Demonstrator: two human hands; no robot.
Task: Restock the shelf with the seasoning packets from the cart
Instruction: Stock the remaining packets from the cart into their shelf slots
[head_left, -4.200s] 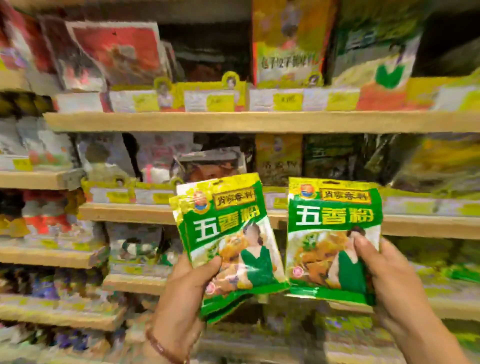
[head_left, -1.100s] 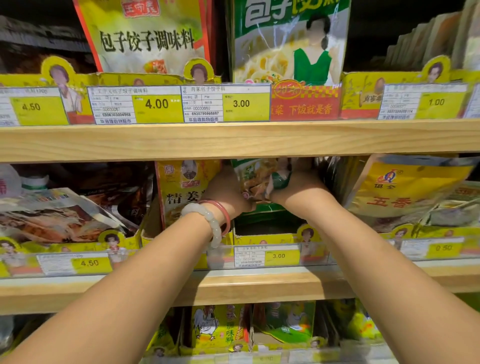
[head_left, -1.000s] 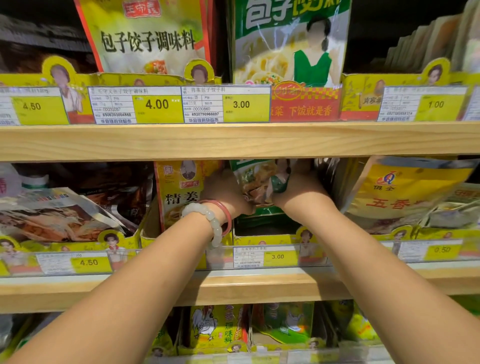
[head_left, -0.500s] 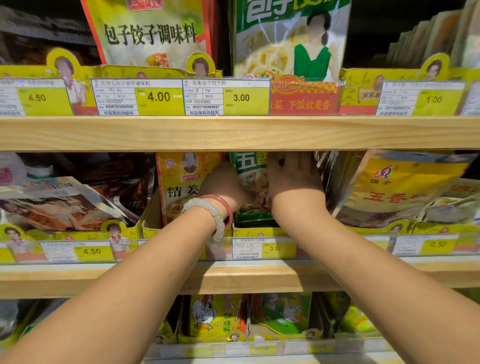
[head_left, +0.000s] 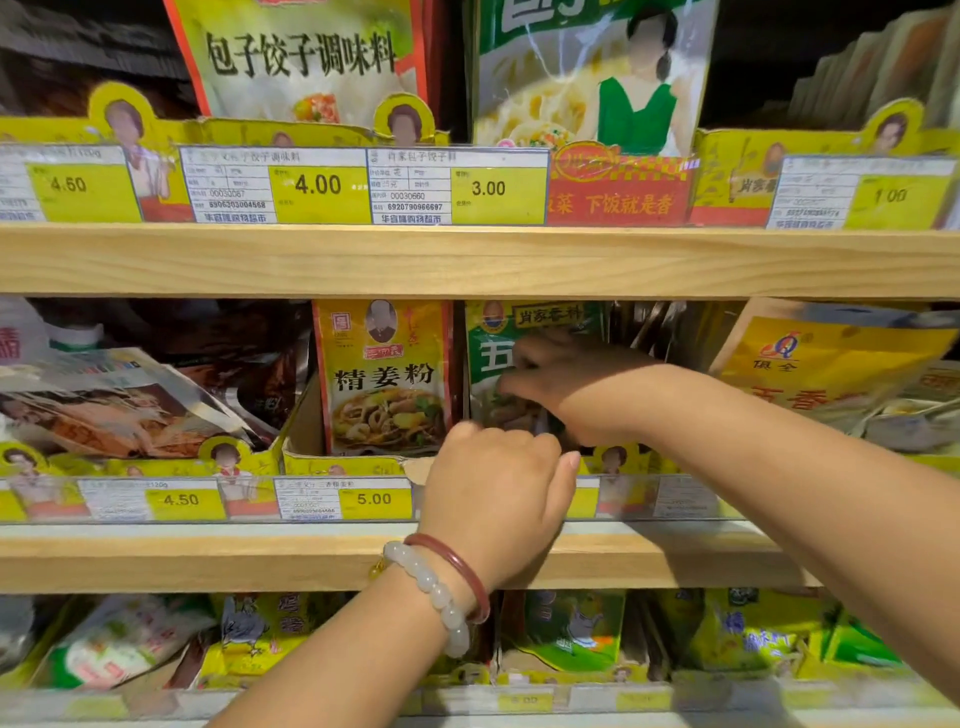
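Green five-spice packets (head_left: 498, 338) stand upright in one yellow display box on the middle shelf (head_left: 208, 556), their number hidden behind the right hand (head_left: 576, 384), whose blurred fingers rest on the front one; whether they pinch it I cannot tell. One left hand (head_left: 498, 499), half a second ago up beside the packets, has dropped to the shelf's front edge, fingers loosely curled, holding nothing.

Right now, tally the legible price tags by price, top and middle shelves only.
4.50 tags: 2
4.00 tag: 1
3.00 tag: 1
1.00 tag: 1
5.00 tag: 1
Total: 6
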